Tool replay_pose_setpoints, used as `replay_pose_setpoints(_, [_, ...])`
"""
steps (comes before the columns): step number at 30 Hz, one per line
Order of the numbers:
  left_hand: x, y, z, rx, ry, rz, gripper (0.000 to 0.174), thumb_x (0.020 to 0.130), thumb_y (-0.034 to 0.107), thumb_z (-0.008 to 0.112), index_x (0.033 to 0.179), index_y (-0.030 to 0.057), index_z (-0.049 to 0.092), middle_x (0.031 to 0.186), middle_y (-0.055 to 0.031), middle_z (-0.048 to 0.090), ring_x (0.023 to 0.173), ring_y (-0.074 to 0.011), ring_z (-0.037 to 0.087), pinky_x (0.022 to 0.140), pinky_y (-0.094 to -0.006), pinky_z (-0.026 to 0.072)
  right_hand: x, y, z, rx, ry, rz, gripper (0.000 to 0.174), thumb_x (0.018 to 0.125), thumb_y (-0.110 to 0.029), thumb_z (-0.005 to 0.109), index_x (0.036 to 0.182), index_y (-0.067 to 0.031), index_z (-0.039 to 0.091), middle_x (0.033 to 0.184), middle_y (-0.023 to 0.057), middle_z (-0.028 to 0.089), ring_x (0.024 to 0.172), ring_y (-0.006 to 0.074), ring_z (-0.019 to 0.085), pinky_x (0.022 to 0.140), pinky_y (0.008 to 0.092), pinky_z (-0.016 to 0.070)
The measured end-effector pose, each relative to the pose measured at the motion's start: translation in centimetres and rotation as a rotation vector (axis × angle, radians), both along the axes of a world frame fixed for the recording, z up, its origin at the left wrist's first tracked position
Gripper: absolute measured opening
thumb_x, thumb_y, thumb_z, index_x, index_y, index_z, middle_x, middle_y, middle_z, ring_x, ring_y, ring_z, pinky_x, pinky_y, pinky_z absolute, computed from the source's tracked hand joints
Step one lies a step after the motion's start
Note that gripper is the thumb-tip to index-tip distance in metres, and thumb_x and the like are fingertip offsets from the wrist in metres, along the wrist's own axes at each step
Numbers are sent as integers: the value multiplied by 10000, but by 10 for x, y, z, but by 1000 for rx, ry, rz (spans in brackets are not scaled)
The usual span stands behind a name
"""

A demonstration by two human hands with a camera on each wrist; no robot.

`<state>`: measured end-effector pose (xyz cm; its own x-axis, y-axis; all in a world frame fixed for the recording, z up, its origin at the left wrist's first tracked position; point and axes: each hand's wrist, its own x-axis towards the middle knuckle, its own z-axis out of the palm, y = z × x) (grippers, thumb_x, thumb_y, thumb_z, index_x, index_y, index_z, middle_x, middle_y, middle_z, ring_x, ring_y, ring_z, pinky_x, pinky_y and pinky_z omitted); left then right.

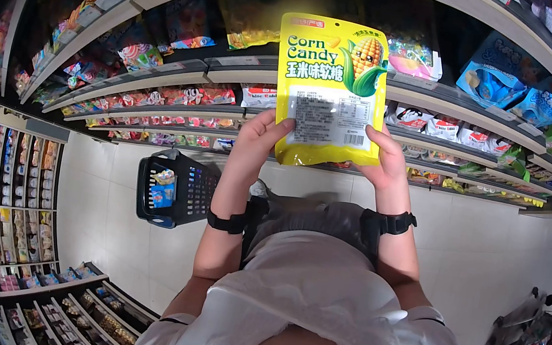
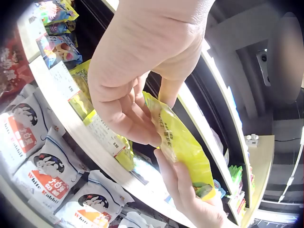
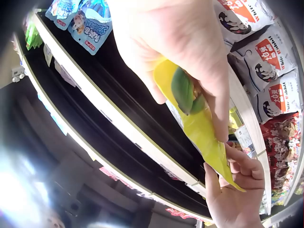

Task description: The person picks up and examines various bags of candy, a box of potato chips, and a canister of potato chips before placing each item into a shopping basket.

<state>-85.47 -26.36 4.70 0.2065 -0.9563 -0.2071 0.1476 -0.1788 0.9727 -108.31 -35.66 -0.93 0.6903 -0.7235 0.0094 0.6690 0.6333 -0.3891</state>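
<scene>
A yellow bag of corn candy (image 1: pixel 330 95) is held upright in front of the shelves, its printed face with a cartoon corn cob turned toward me. My left hand (image 1: pixel 260 137) grips its lower left edge, thumb on the front and fingers behind. On the opposite edge, my right hand (image 1: pixel 387 162) pinches the bag the same way. The left wrist view shows the left hand's fingers (image 2: pixel 128 111) curled against the back of the bag. From the right wrist the bag (image 3: pixel 199 128) appears nearly edge-on between both hands.
Candy shelves (image 1: pixel 234 70) curve across the front, with White Rabbit bags (image 2: pixel 50 173) on one tier and blue pouches (image 1: pixel 497 68) at the right. A dark shopping basket (image 1: pixel 194 192) with a few packs stands on the floor to the left. More shelves (image 1: pixel 21 184) line the left side.
</scene>
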Motion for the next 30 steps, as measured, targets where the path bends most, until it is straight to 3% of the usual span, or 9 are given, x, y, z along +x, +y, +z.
replay_pose_setpoints(3, [1,0,-6,-34,42,-11,289,965,186,650,1227,65,654,974,45,702,817,1,605,663,-165,445,1,-2,5,27,4,-16,615,963,-52,542,1536,-110,328,1471,129,490,1318,305,521,1071,465,452])
replay_pose_setpoints(6, [-1,4,6,10,42,-14,312,965,100,635,1253,-16,606,1078,-40,720,945,-65,644,841,-221,483,2,-5,6,46,9,-11,609,963,-39,536,1534,-102,333,1469,130,492,1312,301,528,1067,462,458])
replay_pose_setpoints(13, [-3,6,13,-30,-3,-6,295,969,65,619,1248,-30,603,1099,-64,719,976,-84,652,868,-233,490,5,-6,11,43,-36,-11,616,961,-10,523,1538,-101,327,1468,131,492,1310,296,532,1067,462,461])
replay_pose_setpoints(15, [-4,7,9,-106,-14,5,253,954,141,656,1180,27,655,770,102,597,647,24,448,576,-170,299,6,-6,11,38,-45,-5,618,960,-7,523,1539,-100,326,1467,132,493,1309,296,532,1067,462,462])
replay_pose_setpoints(16, [-4,7,7,-110,-16,6,253,954,141,656,1180,27,655,770,102,597,647,24,448,576,-170,299,6,-6,11,36,-40,1,619,959,-7,524,1539,-101,327,1466,134,492,1309,297,533,1066,462,463])
replay_pose_setpoints(19, [-2,7,2,-132,1,32,259,954,104,651,1192,3,643,866,53,668,714,13,524,629,-169,370,8,-6,12,25,-20,-2,625,953,-8,531,1536,-98,324,1460,137,494,1311,299,529,1066,460,465])
replay_pose_setpoints(21, [5,9,-3,-139,5,-3,287,967,27,620,1243,-49,596,1141,-82,708,1022,-111,650,912,-254,490,10,-6,14,26,6,5,629,944,-11,542,1529,-95,325,1453,138,497,1314,302,524,1068,458,462])
replay_pose_setpoints(30, [9,14,-6,-118,68,65,312,960,22,624,1267,-12,588,1163,-70,706,1044,-105,651,913,-247,491,20,-5,20,-37,60,34,646,929,-23,570,1522,-77,320,1458,139,486,1330,298,505,1089,450,436])
